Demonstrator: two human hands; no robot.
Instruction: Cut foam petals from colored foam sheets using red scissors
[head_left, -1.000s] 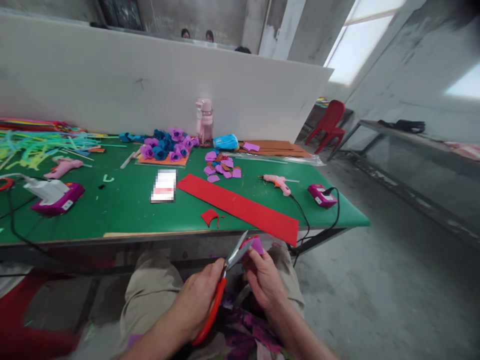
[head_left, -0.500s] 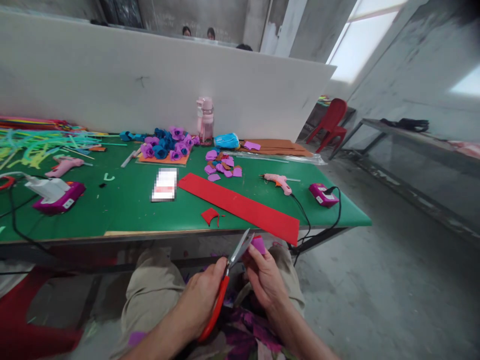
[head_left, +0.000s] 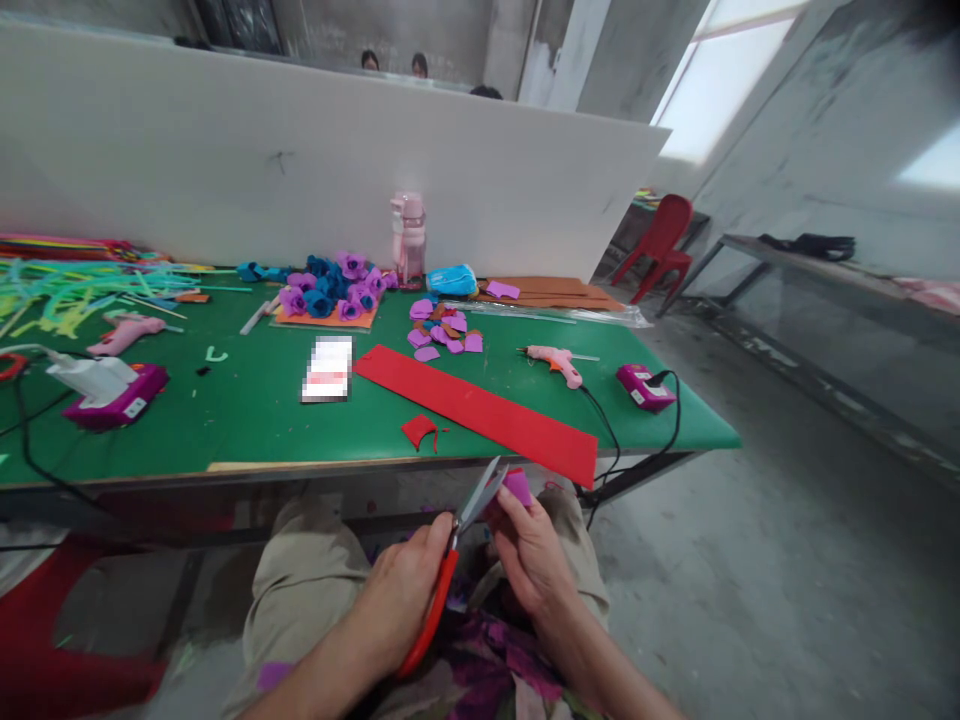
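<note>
My left hand (head_left: 407,590) is closed around the red handles of a pair of scissors (head_left: 472,505), whose blades are parted and point up toward the table edge. In my right hand (head_left: 529,545) a small purple piece (head_left: 517,486) is pinched between thumb and fingers, with a bit of red showing behind it. The blade tips are right beside this piece; whether they touch it I cannot tell. Just beyond my hands, a long red strip (head_left: 480,413) lies slantwise on the table, its near end over the edge. A small red offcut (head_left: 418,431) lies next to it.
On the green table (head_left: 247,430) are purple and blue paper flowers (head_left: 330,288), cut purple petals (head_left: 448,330), a pink glue gun (head_left: 555,364), a purple power block (head_left: 645,388) with a black cord, and a pink bottle (head_left: 409,243). A white board (head_left: 315,160) stands behind.
Almost nothing differs. The view has shifted very slightly, and the purple piece in my right hand is tilted a little differently beside the scissor blades.
</note>
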